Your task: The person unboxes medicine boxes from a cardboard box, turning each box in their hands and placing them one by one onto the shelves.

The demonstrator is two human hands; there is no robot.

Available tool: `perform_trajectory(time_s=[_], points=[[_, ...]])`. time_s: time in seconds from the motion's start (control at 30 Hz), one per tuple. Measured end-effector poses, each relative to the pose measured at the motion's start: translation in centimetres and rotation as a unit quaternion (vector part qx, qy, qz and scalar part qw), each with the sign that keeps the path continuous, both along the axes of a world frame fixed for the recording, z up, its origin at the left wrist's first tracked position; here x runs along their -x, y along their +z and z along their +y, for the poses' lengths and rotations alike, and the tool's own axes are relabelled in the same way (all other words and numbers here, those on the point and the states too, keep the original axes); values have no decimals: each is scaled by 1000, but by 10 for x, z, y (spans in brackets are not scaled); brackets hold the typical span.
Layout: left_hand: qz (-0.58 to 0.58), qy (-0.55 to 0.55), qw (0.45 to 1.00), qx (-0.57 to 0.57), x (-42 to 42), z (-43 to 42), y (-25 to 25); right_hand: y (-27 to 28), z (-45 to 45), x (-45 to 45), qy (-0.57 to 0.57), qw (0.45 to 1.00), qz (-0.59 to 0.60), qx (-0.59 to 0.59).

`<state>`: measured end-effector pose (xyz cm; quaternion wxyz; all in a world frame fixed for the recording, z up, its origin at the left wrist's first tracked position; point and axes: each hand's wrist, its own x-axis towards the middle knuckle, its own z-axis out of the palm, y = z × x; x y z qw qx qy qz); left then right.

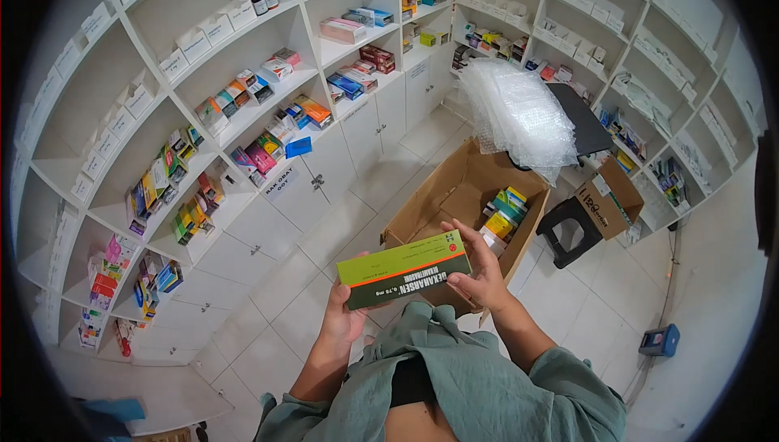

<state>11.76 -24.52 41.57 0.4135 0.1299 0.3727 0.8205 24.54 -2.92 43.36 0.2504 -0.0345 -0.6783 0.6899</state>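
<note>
We have the green medicine box (404, 270) up in both hands, over the near end of the big carton (445, 174). Left hand (345, 320): fingers clamped on the left end, thumb against the box, other fingers mostly hidden underneath. Right hand (479, 271): fingers hooked round the right end, thumb on the near lower corner. Both grips closed on the same box; no slack that we can see. Large print reads roughly "Dekaharsen 0.75 mg".

Status, our judgement: this box is in hand and not set down anywhere. A small pile of medicine boxes (507, 208) lies inside the big carton, just beyond the right fingers, so those are not being handled. Left shelving (349, 52), well beyond the left fingers, carries many mixed boxes; a blue box (299, 147) sits at its lower edge. Can't tell from here which way the stock is flowing, so no firm count of done versus left.

Beyond the right fingers: bubble wrap (519, 113) behind the carton, then a black stool (572, 231) with a smaller carton (608, 198) just beside it.
</note>
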Motion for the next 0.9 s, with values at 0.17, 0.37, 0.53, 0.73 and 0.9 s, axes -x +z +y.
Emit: perform_trajectory(time_s=[0.17,0.37,0.53,0.73,0.9], points=[[-18,-22,999,15,7,-16,-3,0,-19,7,-9,997,-56,54],[-27,3,998,54,10,-38,0,-7,-40,24,-33,997,-64,-4],[10,124,982,143,17,-62,-21,-9,-68,41,-31,997,-71,4],[-4,138,986,91,32,-106,-25,-22,-108,63,-31,997,-64,7],[35,147,987,46,43,-144,-31,-38,-141,86,-18,996,-77,40]])
